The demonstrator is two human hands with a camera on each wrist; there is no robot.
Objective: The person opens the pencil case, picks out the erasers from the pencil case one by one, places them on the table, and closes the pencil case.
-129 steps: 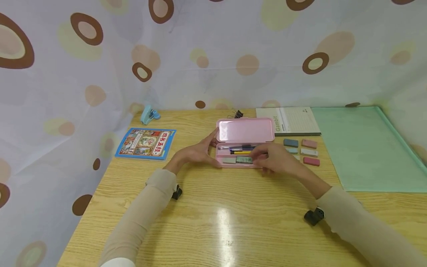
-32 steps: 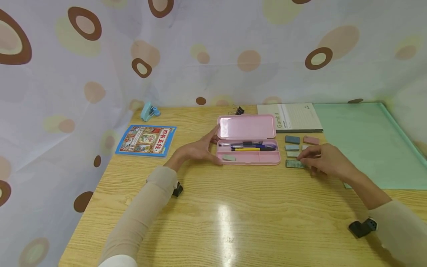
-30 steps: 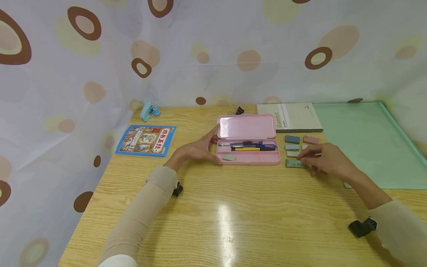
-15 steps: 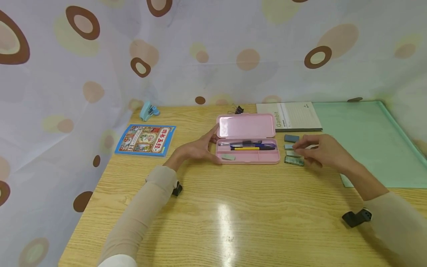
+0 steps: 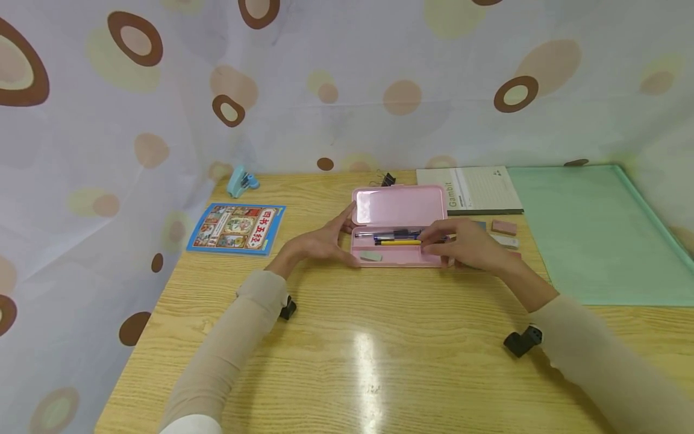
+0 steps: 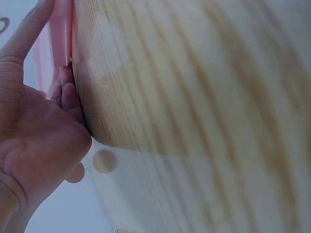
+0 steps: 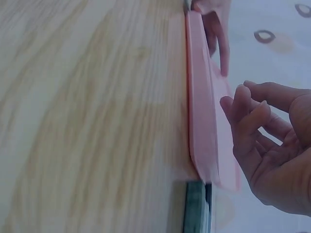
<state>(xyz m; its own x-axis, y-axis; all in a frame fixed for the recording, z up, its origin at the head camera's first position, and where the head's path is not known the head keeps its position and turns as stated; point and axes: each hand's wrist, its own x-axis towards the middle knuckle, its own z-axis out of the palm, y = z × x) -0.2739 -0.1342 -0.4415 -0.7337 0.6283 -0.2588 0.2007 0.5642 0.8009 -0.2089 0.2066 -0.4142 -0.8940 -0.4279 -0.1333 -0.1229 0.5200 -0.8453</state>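
Note:
A pink pencil case (image 5: 399, 205) lies with its lid raised, pens (image 5: 398, 234) in the back compartment and a pale eraser (image 5: 371, 256) in the front left one. My left hand (image 5: 320, 246) holds the case's left end, thumb at the front corner and fingers beside the lid. Over the front right compartment, my right hand (image 5: 468, 244) has its fingers bent and thumb near the fingertips. In the right wrist view, the right hand's fingers (image 7: 250, 121) are curled, and I cannot tell whether something small is between them. A green eraser (image 7: 194, 206) lies beside the case.
Right of the case are a pink eraser (image 5: 504, 227) and a white eraser (image 5: 505, 241); others are partly hidden. Behind lie a notebook (image 5: 477, 191), a binder clip (image 5: 388, 179) and a green tray (image 5: 602, 241). A booklet (image 5: 237, 228) and a blue gadget (image 5: 242, 182) sit left.
My right hand took a green eraser out of the case to the row on the right, lingered among the erasers, then moved left over the front right compartment. My left hand stays put.

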